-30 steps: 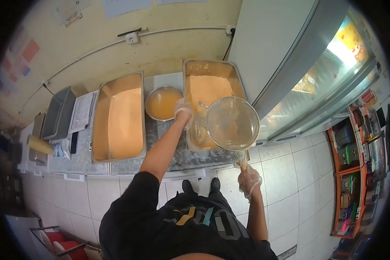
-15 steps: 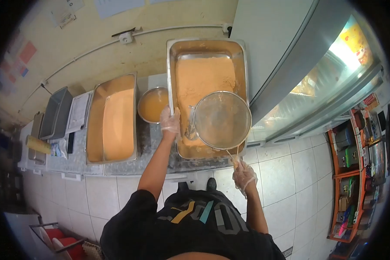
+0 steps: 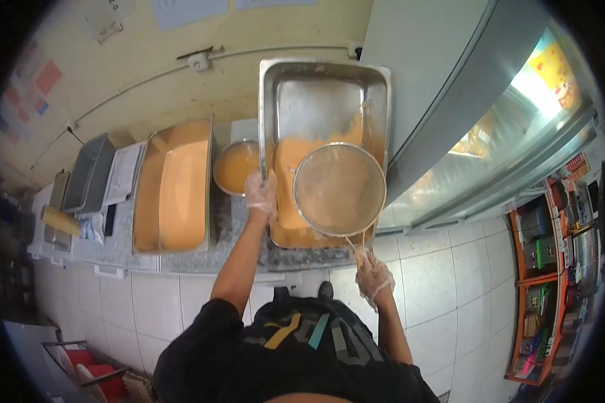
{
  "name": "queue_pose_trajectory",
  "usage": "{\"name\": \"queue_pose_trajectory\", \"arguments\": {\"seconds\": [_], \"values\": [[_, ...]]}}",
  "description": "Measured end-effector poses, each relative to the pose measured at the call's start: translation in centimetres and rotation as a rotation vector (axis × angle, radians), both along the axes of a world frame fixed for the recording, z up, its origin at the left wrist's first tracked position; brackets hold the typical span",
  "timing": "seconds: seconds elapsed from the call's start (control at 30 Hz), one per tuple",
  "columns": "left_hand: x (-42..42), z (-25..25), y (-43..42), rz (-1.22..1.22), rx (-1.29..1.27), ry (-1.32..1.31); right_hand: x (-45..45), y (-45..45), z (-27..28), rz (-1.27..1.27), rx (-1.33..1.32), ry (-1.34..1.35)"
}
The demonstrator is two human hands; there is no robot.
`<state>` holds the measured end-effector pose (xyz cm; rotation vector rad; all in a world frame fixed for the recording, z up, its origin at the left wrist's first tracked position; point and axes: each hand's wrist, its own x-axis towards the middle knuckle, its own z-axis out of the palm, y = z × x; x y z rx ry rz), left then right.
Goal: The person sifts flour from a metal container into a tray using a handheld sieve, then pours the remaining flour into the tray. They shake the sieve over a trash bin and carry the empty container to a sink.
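Observation:
In a clear plastic glove, my left hand (image 3: 260,195) is closed around the left rim of a deep metal pan (image 3: 316,104). Orange powder (image 3: 287,164) lies heaped in the pan's near half, and its far floor shows mostly bare metal. My right hand (image 3: 374,275), gloved too, grips the handle of a round wire-mesh sieve (image 3: 340,190). The sieve is over the pan's near right part, hiding some powder beneath; whether it touches the powder I cannot tell. Beside my left hand stands a metal bowl (image 3: 237,168) of orange-brown contents.
Left of the bowl is a second deep metal pan (image 3: 147,181) with orange powder. Farther left are a grey tray (image 3: 87,174) and papers (image 3: 123,173). A glass-door fridge (image 3: 460,151) borders the work on the right. An orange shelf unit (image 3: 534,295) stands farther right.
The powder has slid from the pan's far end toward me, baring the metal there. The sieve and my right hand have shifted slightly left; my left hand keeps its hold on the rim.

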<state>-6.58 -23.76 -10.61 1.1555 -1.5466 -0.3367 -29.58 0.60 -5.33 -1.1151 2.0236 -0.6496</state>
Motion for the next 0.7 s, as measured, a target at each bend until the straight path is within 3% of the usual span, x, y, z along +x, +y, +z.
{"name": "queue_pose_trajectory", "arguments": {"seconds": [0.07,0.13,0.2,0.27,0.33,0.37,0.4,0.43,0.5,0.57,0.6,0.67,0.7], "values": [[0.3,-0.8,0.4,0.027,-0.074,-0.02,0.2,-0.3,0.9,-0.105,0.108,-0.296],[-0.4,0.3,-1.5,0.05,-0.196,-0.022,-0.5,-1.5,-0.1,-0.06,0.062,-0.186],[0.4,0.2,0.0,-0.043,0.172,0.101,-0.4,0.0,-1.3,-0.007,0.08,-0.099],[0.2,1.7,-0.4,-0.043,0.067,0.081,-0.3,-1.1,-1.1,0.155,-0.084,0.243],[0.3,1.4,0.0,-0.045,-0.006,0.06,0.4,-1.6,0.3,0.076,-0.001,0.106],[0.1,1.3,-1.1,0.009,0.177,-0.027,0.4,-2.9,1.1,-0.019,0.058,-0.024],[0.0,0.6,-1.0,0.063,0.384,-0.121,-1.7,-4.2,-3.7,0.163,-0.187,0.135],[-0.2,0.2,-0.1,0.059,0.41,-0.131,-3.6,-5.2,-8.5,0.348,-0.427,0.289],[-1.0,0.6,-0.3,0.035,0.301,0.035,-2.9,-9.1,-6.2,0.142,-0.116,0.029],[-0.9,-0.7,-0.7,-0.002,0.405,0.059,-4.7,-12.8,-10.9,0.706,-0.362,0.975],[-0.8,-1.1,-1.0,-0.035,0.492,0.092,-4.5,-14.3,-10.2,0.711,-0.36,0.97],[-0.9,-1.4,-0.9,-0.078,0.588,0.166,-2.4,-16.9,-6.5,0.506,-0.074,0.535],[-1.1,-1.5,-0.9,-0.125,0.678,0.241,-1.0,-17.7,-3.5,0.506,-0.067,0.531]]}}
